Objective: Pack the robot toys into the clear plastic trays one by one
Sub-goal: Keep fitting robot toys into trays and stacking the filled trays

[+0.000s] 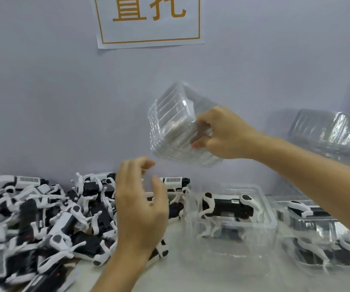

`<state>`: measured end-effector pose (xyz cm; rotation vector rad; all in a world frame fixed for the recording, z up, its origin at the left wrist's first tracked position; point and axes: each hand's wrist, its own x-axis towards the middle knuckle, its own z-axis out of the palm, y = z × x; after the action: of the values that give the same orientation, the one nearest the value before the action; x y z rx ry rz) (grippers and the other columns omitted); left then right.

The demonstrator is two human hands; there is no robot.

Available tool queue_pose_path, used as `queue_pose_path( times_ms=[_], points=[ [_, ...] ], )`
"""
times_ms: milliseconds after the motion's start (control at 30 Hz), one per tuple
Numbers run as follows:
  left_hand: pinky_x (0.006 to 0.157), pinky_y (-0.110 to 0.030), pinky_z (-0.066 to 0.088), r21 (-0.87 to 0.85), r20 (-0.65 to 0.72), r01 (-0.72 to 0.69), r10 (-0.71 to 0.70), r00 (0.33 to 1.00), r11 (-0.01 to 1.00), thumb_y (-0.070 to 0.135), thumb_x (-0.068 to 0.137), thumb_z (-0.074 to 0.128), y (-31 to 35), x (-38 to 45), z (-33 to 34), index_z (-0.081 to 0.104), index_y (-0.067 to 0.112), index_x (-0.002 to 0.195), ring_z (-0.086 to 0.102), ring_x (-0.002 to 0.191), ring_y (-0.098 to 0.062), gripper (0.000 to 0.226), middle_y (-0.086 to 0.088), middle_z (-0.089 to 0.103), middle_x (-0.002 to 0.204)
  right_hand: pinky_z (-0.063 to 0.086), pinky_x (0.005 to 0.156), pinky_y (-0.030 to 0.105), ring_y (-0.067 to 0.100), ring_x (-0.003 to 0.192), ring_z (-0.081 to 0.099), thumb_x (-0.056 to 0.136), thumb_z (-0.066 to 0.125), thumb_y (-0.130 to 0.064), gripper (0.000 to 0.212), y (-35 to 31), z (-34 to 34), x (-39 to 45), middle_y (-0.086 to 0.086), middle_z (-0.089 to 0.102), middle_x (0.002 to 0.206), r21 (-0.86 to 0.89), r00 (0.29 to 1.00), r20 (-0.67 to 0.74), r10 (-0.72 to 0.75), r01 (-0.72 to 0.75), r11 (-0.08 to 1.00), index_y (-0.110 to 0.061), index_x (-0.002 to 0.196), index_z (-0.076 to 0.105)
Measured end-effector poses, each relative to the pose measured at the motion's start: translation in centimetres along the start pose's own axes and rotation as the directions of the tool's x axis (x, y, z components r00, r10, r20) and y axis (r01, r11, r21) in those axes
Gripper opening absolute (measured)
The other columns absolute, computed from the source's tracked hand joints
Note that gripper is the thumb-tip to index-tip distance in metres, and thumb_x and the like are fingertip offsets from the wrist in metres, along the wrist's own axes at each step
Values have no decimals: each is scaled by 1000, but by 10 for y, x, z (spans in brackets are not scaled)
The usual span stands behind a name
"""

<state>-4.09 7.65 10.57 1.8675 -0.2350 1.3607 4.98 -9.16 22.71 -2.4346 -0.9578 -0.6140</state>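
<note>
The right hand pinches a nested stack of clear trays held aloft; the left hand hovers, fingers spread, above the heaped robot toys. Several trays may peel off together, or the stack may slip.

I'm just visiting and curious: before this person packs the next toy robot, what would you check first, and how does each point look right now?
1. Empty tray in hand: ok, the right hand grips a clear tray stack in the air.
2. Only one tray picked: cannot tell, it looks like several nested.
3. Left hand free to take a toy: ok, fingers relaxed, holding nothing.
4. Toys within reach: ok, the toy pile lies just beside the left hand.
5. Previous toy seated: ok, one toy lies inside the filled tray on the table.
6. Space to set the new tray down: cannot tell.
</note>
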Motion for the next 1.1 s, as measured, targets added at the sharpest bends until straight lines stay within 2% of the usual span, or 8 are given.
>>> queue_pose_path(
  times_ms=[67, 133, 267, 367, 500, 667, 767, 1100],
  points=[
    [70, -14, 43, -19, -48, 242, -243, 969, 970, 16, 88, 49, -14, 18, -17, 52, 29, 90, 53, 88, -2, 14, 11, 56, 92, 50, 70, 21, -2, 74, 66, 76, 81, -5, 18, -17, -5, 2, -17, 72, 70, 99, 998, -50, -40, 45, 994, -20, 72, 72],
    [63, -14, 42, 130, 172, 356, -374, 911, 926, 12, 93, 51, -34, 18, -27, 53, 33, 88, 56, 82, 1, 22, 12, 60, 91, 41, 62, 8, -13, 67, 61, 75, 82, -6, 29, -30, -11, 7, -28, 65, 60, 152, 993, -80, -83, 94, 984, -29, 66, 66],
    [72, -22, 51, 373, 576, 261, -443, 687, 890, 15, 96, 51, -59, -21, -19, 61, 27, 96, 59, 85, -5, 16, 11, 63, 94, 45, 61, 13, -5, 68, 60, 75, 84, -12, 15, -35, -11, 23, -13, 68, 69, 41, 996, -31, -89, 90, 995, -15, 70, 70],
    [88, -31, 48, 409, 579, 103, -345, 739, 907, 20, 97, 49, -59, -36, -4, 62, 26, 101, 53, 101, -9, 15, 15, 59, 99, 36, 53, 12, -1, 59, 51, 73, 85, -14, 17, -9, -4, 27, -13, 58, 63, -121, 996, 90, -19, 30, 992, -12, 70, 68],
    [85, -24, 49, 169, 502, 238, -291, 814, 957, 42, 98, 47, -47, -12, 14, 62, 33, 102, 56, 97, 4, 18, 21, 61, 100, 40, 59, 28, 13, 65, 54, 73, 86, -19, 23, 44, 3, 17, -4, 60, 65, -246, 970, 180, 162, -115, 963, -9, 70, 65],
    [75, -21, 45, 210, 725, 540, -501, 473, 815, 48, 91, 58, -35, 10, 73, 44, 28, 135, 53, 99, -3, 50, 21, 50, 105, 46, 64, 33, 20, 70, 58, 72, 85, -22, 26, 81, 7, 8, 1, 63, 70, -325, 916, 287, 281, -183, 928, -11, 69, 62],
    [77, -29, 43, 201, 766, 749, -578, 282, 631, 42, 89, 63, -42, 10, 90, 51, 29, 128, 54, 101, -8, 43, 9, 54, 122, 51, 69, 36, 23, 74, 61, 74, 83, -21, 23, 93, 8, 6, 4, 67, 76, -343, 884, 347, 314, -191, 919, -6, 78, 65],
    [79, -28, 44, 184, 818, 682, -495, 294, 708, 63, 70, 63, -39, 1, 66, 58, 39, 97, 55, 102, -1, 37, 18, 58, 107, 53, 76, 35, 20, 87, 65, 78, 82, -29, 26, 114, 40, 9, 0, 70, 90, -315, 789, 501, 355, -215, 924, -11, 93, 70]
  ],
)
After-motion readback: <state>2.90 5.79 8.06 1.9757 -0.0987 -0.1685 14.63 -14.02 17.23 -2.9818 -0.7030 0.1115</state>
